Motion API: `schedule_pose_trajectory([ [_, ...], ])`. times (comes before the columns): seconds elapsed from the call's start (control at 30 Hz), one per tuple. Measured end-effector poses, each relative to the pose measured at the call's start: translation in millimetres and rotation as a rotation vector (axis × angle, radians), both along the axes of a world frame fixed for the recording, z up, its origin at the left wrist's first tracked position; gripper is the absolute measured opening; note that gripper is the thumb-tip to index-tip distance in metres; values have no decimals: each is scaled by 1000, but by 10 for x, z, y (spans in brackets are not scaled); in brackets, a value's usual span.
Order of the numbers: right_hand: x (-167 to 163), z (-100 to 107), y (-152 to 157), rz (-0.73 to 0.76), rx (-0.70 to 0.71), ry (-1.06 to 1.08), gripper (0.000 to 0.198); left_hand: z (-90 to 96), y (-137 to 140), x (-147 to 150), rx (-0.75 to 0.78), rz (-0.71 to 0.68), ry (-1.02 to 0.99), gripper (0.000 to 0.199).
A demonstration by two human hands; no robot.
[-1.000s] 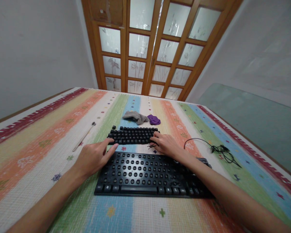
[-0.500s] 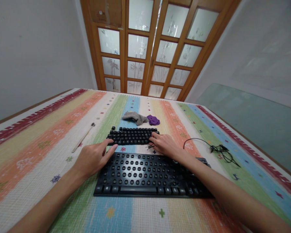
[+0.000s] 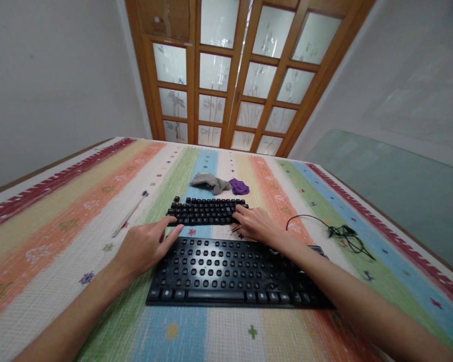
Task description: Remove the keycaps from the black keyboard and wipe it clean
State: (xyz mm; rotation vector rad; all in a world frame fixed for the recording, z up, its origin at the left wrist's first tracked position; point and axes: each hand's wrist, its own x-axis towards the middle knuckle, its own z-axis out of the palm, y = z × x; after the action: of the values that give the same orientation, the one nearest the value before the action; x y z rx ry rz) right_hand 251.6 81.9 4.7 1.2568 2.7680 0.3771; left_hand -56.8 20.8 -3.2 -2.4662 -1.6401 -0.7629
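With the keyboard base taken as the centre of the dial and the door at twelve, a block of loose black keycaps is seen at eleven, laid out in rows just beyond the base's far edge. A stray keycap is set slightly apart at the block's far left corner. Past the block, a grey cloth is left crumpled just before twelve, with a purple cloth placed beside it at twelve. A thin brush is laid slantwise at ten, and a bunched black cable is spread at two. Everything is borne by a striped tablecloth. Bare sockets are shown across most of the base, while keys are carried along its near row; its right part is blocked from sight by the right forearm.

The left hand is reached in from eight o'clock, its thumb and index finger held moderately wide, the index tip brought to the block's near left corner. The right hand is reached in from four, its fingers curled narrowly at the block's right end. Thin dark prongs are seen below them; whether these are gripped cannot be told.
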Motion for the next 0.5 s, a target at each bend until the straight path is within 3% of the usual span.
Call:
schedule_pose_trajectory([
  [0.2,-28,63,26,-22,11,107,29,16,-2,10,-33,5,-7,53],
  [0.5,-67,20,326,-76,-63,206,27,29,-8,11,-47,19,0,52],
])
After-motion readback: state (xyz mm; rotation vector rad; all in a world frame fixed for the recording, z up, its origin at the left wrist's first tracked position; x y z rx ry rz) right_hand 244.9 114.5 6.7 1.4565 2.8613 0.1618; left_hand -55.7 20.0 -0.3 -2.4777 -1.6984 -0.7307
